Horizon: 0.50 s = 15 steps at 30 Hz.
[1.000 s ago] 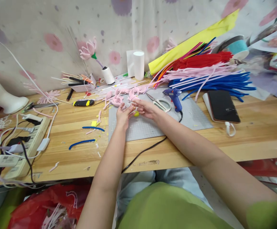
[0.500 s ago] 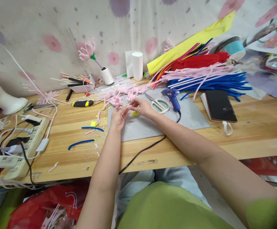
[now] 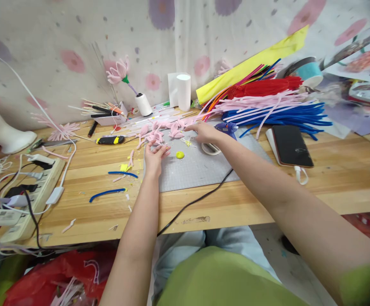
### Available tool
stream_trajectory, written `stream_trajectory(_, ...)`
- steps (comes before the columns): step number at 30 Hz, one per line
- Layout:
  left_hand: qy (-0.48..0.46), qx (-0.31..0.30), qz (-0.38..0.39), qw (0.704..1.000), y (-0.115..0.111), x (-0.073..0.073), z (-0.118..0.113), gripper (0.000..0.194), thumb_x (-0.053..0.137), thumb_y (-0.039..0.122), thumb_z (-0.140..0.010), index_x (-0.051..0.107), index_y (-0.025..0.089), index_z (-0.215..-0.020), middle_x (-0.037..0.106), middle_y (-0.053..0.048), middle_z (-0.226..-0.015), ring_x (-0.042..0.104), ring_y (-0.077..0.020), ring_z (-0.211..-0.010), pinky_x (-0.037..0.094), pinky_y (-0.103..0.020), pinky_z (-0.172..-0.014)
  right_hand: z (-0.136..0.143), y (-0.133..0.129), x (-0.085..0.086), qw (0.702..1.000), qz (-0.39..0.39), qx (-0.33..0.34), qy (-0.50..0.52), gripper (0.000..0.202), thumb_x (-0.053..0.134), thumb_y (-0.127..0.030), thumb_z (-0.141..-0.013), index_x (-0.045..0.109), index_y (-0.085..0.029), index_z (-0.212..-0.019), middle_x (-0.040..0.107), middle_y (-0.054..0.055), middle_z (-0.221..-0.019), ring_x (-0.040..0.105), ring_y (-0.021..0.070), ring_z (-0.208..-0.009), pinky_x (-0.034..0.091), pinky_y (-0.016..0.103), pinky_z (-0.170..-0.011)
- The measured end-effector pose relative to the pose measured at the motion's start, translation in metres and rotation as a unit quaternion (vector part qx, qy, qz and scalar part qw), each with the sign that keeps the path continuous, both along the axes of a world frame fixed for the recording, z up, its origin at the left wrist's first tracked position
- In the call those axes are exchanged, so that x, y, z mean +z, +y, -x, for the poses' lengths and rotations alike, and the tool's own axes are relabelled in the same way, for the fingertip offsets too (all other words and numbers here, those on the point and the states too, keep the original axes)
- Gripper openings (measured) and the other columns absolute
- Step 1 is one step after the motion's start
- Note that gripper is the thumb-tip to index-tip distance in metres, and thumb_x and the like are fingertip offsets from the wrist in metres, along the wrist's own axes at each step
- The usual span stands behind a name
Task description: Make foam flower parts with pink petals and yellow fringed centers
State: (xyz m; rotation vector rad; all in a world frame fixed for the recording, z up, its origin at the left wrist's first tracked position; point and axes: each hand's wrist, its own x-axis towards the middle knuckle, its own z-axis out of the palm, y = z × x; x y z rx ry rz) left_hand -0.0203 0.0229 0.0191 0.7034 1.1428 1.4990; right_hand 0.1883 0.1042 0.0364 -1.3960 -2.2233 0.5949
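Note:
My left hand [image 3: 156,158] is at the left part of the grey cutting mat [image 3: 197,170], fingers curled, with a tiny yellow bit at the fingertips. What it holds is too small to make out. Just beyond it lie looped pink pipe-cleaner petals [image 3: 155,136]. My right hand [image 3: 203,131] reaches over the mat's far side, fingers stretched out beside more pink petals [image 3: 176,128]. Small white stems with yellow tips [image 3: 189,143] lie below its fingers. A round yellow lump [image 3: 180,154] sits between the hands. My right forearm partly covers the scissors [image 3: 211,148] and the blue glue gun [image 3: 227,128].
Bundles of blue pipe cleaners [image 3: 280,117] and red ones [image 3: 264,88] lie at the back right. A phone [image 3: 291,145] is to the right, a utility knife [image 3: 110,140] to the left. A power strip [image 3: 33,199] with cables stands far left. A black cord [image 3: 191,204] crosses the front edge.
My hands have parted. The right has moved away to the right and farther back, over the scissors and glue gun; the left has shifted slightly left. The yellow lump is now in plain view.

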Motion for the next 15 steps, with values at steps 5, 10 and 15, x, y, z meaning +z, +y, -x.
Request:
stream_trajectory(5,0.037,-0.053,0.002,0.998,-0.008,0.001,-0.011,0.071,0.072,0.009,-0.063,0.041,0.024,-0.125,0.061,0.006,-0.068,0.068,-0.0133,-0.066,0.055,-0.026,-0.071,0.002,-0.002,0.007,0.99,-0.021,-0.053,0.126,0.028,0.063,-0.002,-0.061,0.069,-0.019,-0.083,0.068,0.006,-0.09,0.059,0.0236,-0.094,0.042,0.038,-0.087)
stream_trajectory(10,0.044,-0.075,0.005,0.996,-0.011,0.002,-0.015,0.08,0.073,0.01,-0.062,0.036,0.023,-0.133,0.064,0.004,-0.07,0.068,-0.0136,-0.065,0.055,-0.028,-0.072,0.023,-0.024,0.008,0.938,0.142,-0.064,0.309,0.014,0.074,-0.021,-0.064,0.063,-0.016,-0.071,0.062,0.003,-0.062,0.055,0.0134,-0.057,0.045,0.029,-0.058)
stream_trajectory(15,0.06,-0.098,0.014,0.993,-0.011,0.002,-0.015,0.089,0.076,0.011,-0.059,0.032,0.023,-0.136,0.065,0.004,-0.068,0.067,-0.0125,-0.061,0.056,-0.027,-0.069,0.047,-0.05,-0.001,0.873,0.277,0.003,0.4,0.035,0.081,-0.017,-0.052,0.064,-0.016,-0.082,0.067,0.002,-0.07,0.06,0.0123,-0.061,0.045,0.023,-0.051)
